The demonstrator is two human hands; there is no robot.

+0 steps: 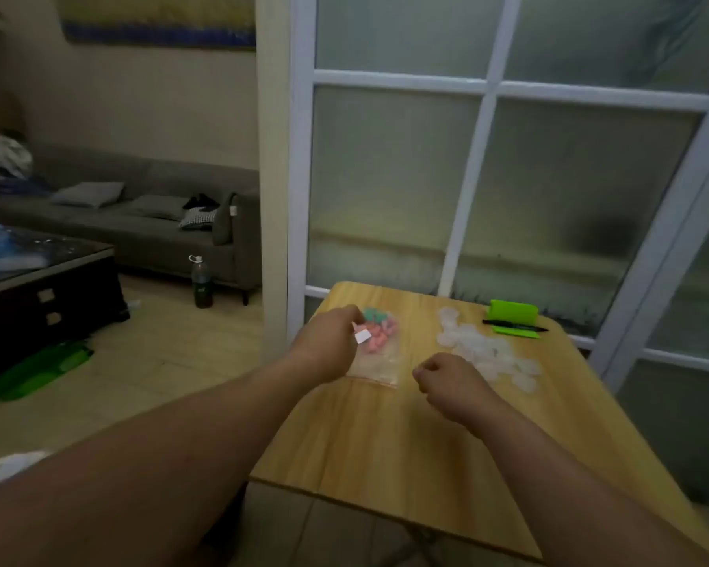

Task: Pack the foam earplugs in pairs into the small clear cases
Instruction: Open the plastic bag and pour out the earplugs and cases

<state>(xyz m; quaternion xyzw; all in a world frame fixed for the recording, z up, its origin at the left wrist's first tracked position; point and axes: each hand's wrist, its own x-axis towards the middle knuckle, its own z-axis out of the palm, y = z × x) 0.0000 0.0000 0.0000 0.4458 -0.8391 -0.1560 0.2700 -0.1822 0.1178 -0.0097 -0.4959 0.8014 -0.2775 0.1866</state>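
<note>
A clear zip bag (379,368) lies on the wooden table (385,444), holding pink and teal foam earplugs (379,329) bunched at its far end. My left hand (330,341) is at the bag's left edge with fingers curled; a small white label shows at its fingertips, and the grip itself is hidden. Right of the bag spreads a pile of several small round clear cases (488,349). My right hand (451,380) hovers between bag and cases, fingers curled in a loose fist with nothing seen in it.
A green pad (514,315) with a black pen (512,326) lies at the table's far right. A frosted glass partition (488,157) stands right behind the table. Left of it are a sofa, a dark coffee table and a bottle (201,284) on the floor.
</note>
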